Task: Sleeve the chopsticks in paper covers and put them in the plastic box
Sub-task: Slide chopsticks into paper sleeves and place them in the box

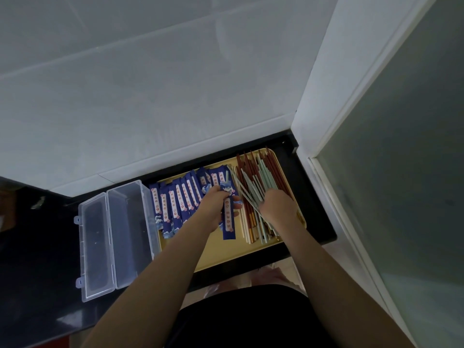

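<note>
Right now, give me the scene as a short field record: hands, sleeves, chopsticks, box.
left hand: holds a blue paper sleeve
right hand: on the loose chopsticks, gripping some
spare sleeves: fanned on left of yellow tray
plastic box: left of tray, lid open, nothing visible inside
surface: black counter

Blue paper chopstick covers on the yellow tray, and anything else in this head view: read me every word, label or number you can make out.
Blue paper chopstick covers: each has a pale strip of red characters running down it, too small and blurred to read.
Cover held by the left hand: the same strip, also unreadable.
Clear plastic box, yellow tray, loose red, pale green and cream chopsticks under the right hand: no text visible.
</note>
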`<state>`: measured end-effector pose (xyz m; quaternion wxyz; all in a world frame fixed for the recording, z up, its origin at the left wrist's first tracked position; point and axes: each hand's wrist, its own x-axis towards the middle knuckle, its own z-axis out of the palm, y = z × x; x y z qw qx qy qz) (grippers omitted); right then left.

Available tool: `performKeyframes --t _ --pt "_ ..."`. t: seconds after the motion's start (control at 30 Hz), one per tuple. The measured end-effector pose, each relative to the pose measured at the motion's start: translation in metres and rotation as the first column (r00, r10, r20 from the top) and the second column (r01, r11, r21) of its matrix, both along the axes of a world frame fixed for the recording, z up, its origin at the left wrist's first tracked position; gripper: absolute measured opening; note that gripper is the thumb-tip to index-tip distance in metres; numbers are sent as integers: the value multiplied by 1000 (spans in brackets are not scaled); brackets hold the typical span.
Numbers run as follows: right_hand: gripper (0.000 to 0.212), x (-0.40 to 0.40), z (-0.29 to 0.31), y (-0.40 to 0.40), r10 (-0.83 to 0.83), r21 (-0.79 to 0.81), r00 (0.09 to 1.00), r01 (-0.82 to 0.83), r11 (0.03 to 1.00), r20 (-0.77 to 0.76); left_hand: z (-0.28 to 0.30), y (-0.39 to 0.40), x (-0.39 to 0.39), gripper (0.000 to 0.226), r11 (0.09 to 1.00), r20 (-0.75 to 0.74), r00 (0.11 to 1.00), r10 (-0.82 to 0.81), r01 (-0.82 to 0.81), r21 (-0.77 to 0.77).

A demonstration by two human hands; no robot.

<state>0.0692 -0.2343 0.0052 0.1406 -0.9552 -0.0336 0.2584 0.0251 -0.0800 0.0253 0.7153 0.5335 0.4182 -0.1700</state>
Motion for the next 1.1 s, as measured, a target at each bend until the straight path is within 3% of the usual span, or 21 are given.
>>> performKeyframes --t 0.17,0.27,0.3,0.37,0.5,0.6,0.67,0.8,1.0,1.1 --pt "17 12 36 -3 -135 138 962 105 985 238 0 2 3 25 1000 31 999 -9 9 10" --pt "15 21 62 -3 -279 367 924 171 914 263 6 2 1 15 1000 8 1000 18 -18 21" --pt "14 24 69 -2 -322 442 909 182 878 264 8 2 1 21 999 -8 1000 29 -29 31" --pt "12 30 81 -1 -395 592 890 195 782 230 11 3 2 40 998 -15 999 38 -37 56" --pt "4 38 98 2 -473 859 878 295 419 -71 18 3 3 53 992 -2 1000 -20 21 128" --pt "6 42 106 5 -456 896 876 320 308 -156 19 6 2 52 986 10 1000 -26 24 164" --pt "8 45 108 7 -411 891 901 296 344 -140 17 10 1 51 979 20 998 -52 47 198" --pt "8 44 102 13 -298 813 953 211 542 -49 20 13 -1 46 968 53 993 -101 86 234" --pt "8 40 90 27 -155 740 988 102 664 3 24 16 0 41 947 95 980 -175 141 287" --pt "28 41 84 32 -26 700 999 43 713 -34 26 19 2 47 936 85 978 -192 156 316"
